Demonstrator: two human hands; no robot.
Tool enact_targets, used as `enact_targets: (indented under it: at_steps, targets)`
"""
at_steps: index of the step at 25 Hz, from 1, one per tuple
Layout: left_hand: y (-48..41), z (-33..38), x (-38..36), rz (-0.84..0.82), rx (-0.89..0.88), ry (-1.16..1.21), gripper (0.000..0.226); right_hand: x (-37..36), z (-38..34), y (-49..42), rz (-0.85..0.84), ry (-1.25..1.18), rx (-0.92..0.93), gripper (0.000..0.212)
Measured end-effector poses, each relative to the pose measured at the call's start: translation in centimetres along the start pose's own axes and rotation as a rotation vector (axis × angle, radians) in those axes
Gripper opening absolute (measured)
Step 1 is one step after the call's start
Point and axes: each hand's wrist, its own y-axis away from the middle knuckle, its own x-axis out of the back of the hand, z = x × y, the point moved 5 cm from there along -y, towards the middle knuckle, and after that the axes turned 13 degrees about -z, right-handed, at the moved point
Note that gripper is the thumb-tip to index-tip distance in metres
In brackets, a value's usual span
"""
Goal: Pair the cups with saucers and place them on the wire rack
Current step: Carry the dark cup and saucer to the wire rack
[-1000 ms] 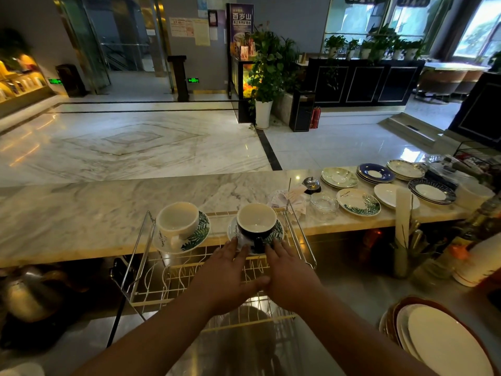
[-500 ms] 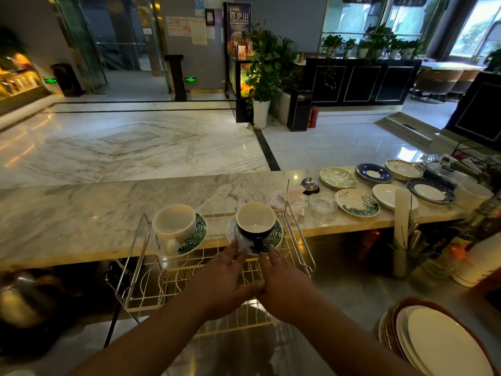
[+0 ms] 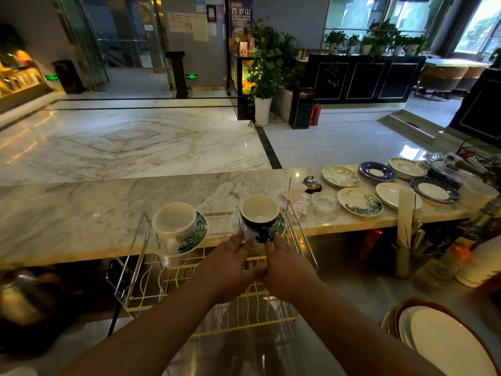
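Note:
A gold wire rack [image 3: 135,256] stands against the marble counter's near edge. On its top left sits a white cup [image 3: 174,222] on a leaf-patterned saucer [image 3: 199,234]. At its top right a dark cup [image 3: 259,213] with a white inside rests on another leaf-patterned saucer [image 3: 280,226], handle toward me. My left hand [image 3: 230,264] and my right hand [image 3: 284,267] lie palm down side by side over the rack. Their fingertips reach the near rim of the dark cup's saucer, and neither hand grips anything.
On the counter to the right lie a leaf saucer [image 3: 360,202], a stack of blue saucers [image 3: 376,172], further saucer stacks, a glass ashtray [image 3: 324,202] and a call bell [image 3: 311,183]. Large plates [image 3: 447,343] are stacked at lower right. A metal kettle [image 3: 24,294] sits at lower left.
Both hands have slid back toward me, from the sides of the dark cup's saucer to its near rim. The cup and saucer stay on the rack.

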Motion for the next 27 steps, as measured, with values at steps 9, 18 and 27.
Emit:
enact_targets:
  at_steps: [9, 18, 27]
  targets:
    - [-0.2, -0.6, -0.2, 0.036, 0.015, -0.159, 0.099, -0.2, 0.2, -0.7, -0.020, 0.139, -0.039, 0.090]
    - [-0.7, -0.7, -0.5, 0.015, 0.022, -0.148, 0.099, 0.1, 0.5, -1.0, -0.067, 0.315, -0.071, 0.088]
    - [0.9, -1.2, -0.5, 0.022, 0.016, -0.120, 0.103, -0.4, 0.0, 0.0, -0.062, 0.263, -0.086, 0.089]
